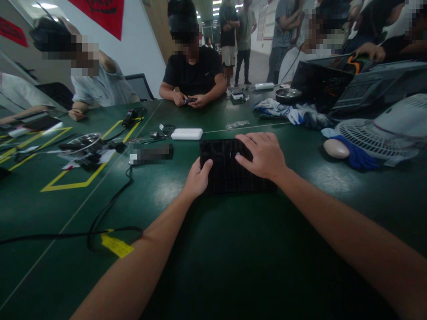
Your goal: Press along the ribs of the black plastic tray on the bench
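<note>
A flat black case with ridges or compartments point(222, 171) lies on the green table point(233, 249) in front of me. My left hand point(199, 177) grips its left edge, thumb on top and the other fingers hidden beneath or behind it. Over the upper right part of the case rests my right hand point(263, 153), its thumb and fingers apart. Between that thumb and the index finger a tiny light-coloured spot shows on the case; what it is, I cannot tell. Just behind the case sits a white power bank-like block point(187, 134).
At left are a black cable point(111, 206) with a yellow tag point(117, 246) and a metal bowl point(85, 143). To the right stand a white fan point(376, 138), blue gloves point(358, 153) and a computer mouse point(336, 148). A person point(195, 73) sits opposite.
</note>
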A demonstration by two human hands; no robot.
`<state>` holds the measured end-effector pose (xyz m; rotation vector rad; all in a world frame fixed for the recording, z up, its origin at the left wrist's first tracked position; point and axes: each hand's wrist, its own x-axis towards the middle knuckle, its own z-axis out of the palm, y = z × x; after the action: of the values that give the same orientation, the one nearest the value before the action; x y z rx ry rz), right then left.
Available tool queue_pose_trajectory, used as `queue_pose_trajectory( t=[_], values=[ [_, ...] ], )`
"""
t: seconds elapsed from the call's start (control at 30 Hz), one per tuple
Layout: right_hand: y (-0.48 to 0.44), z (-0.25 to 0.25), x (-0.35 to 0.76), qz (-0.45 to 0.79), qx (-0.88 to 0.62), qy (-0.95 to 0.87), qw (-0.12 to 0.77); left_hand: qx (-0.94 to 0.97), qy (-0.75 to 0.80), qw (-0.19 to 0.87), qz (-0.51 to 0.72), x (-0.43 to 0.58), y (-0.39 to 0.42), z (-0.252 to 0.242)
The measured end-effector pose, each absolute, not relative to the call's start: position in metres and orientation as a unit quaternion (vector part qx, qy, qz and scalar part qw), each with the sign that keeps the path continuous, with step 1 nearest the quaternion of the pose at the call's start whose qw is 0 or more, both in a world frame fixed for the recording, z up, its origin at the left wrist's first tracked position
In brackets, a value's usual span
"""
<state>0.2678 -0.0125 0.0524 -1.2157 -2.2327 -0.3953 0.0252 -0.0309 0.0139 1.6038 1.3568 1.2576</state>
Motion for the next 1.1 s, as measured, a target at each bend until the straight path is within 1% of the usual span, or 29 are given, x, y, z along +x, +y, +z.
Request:
queue_pose_trajectory(
  t=[1.1],
  values=[
    [-0.0121, 0.0518, 0.2680, -0.154, -0.452, -0.832, 0.281, 0.617, 0.523, 0.341, 0.479, 0.0249, -0.0313, 0.0136]
  ],
)
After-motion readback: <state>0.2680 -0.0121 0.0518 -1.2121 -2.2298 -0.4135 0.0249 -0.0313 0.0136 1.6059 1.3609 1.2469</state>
